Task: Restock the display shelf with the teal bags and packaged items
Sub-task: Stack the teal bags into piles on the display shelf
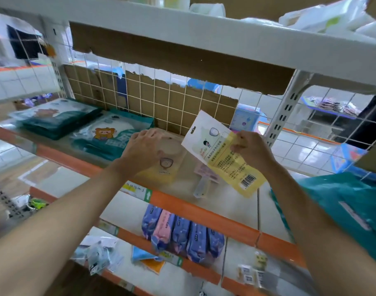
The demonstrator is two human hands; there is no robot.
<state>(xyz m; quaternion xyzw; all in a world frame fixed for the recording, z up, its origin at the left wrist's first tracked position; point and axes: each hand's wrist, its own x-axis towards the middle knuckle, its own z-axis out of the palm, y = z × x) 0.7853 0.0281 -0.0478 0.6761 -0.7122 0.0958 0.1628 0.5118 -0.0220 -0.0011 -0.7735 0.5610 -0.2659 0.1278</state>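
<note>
My right hand [253, 150] pinches a flat white-and-yellow packet [223, 154] with a barcode, held tilted above the middle shelf [204, 208]. My left hand [144, 148] rests with fingers spread on a yellow and clear packet [161, 171] lying on that shelf. Two stacks of teal bags lie on the shelf to the left: one with a cartoon animal print [110, 137] and another behind it [59, 118]. A further teal bag [351, 208] lies at the right by my right forearm. A small pink packet [206, 174] lies under the held one.
A wire grid with torn brown cardboard [161, 97] backs the shelf. The upper shelf [204, 28] holds white packs. The lower shelf carries several blue and pink packs [182, 233] and small loose packets [97, 257]. An orange strip with price tags edges each shelf.
</note>
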